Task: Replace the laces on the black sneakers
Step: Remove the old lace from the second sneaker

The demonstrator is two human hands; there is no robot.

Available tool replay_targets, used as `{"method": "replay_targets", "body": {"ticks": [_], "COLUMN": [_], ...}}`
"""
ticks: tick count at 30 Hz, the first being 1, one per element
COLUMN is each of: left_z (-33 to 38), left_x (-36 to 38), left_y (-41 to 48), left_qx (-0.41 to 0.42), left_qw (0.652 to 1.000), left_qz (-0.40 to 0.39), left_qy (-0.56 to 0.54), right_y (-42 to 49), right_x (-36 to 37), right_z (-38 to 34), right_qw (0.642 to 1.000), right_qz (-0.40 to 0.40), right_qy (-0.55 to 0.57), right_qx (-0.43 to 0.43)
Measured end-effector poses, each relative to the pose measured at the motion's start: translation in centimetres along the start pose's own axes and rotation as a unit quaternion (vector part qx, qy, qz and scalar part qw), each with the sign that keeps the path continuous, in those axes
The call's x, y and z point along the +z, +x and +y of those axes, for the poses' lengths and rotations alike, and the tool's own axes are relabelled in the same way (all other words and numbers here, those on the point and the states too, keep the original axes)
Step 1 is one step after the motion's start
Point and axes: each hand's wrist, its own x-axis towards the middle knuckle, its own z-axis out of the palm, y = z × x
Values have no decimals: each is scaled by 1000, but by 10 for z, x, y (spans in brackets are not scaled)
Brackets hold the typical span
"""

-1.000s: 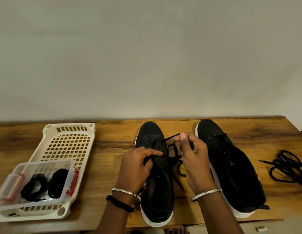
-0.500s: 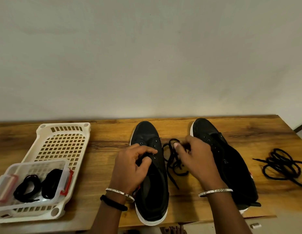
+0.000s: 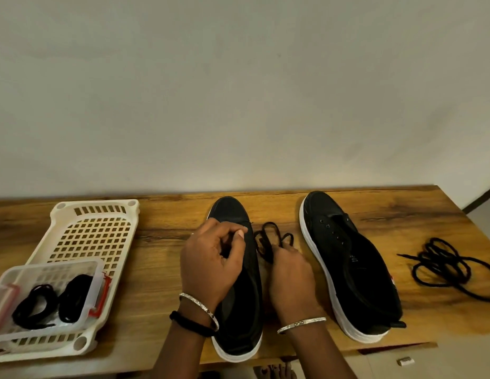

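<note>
**Black lace lies just right of the centre sneaker**

The wooden surface carries everything. Well left of the centre sneaker sits a white basket. A clear box holding two coiled lace bundles rests on its near end. Right of the centre sneaker stands the second sneaker, eyelets bare and toe pointing away like its partner. Further right lies a loose lace pile.

The left hand is over the centre sneaker, fingers curled, thumb and forefinger pinching its eyelet edge. The right hand is just right of that sneaker. Its fingers are hidden behind the back of the hand, but the lace loops out beyond them, so it likely grips it.

The lace lies between the two sneakers, its loops running roughly along the sneaker's long axis. The right hand is nearer, and reaching an eyelet probably means carrying a tip leftward.
</note>
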Motion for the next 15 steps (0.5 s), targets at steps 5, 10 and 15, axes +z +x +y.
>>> {"method": "replay_targets", "body": {"ticks": [5, 10, 15], "left_z": [21, 57, 102], "left_x": [4, 15, 31], "left_y": [0, -14, -31], "left_qx": [9, 38, 4], "left_qw": [1000, 998, 997], "left_qz": [-6, -41, -74], "left_qy": [-22, -21, -21], "right_y": [-7, -22, -55], "right_x": [-5, 0, -56], "right_z": [10, 30, 56], "right_qw": [999, 989, 910], "right_qz": [39, 71, 112], "right_qy": [-14, 128, 398], "right_qx": [-23, 23, 43]}}
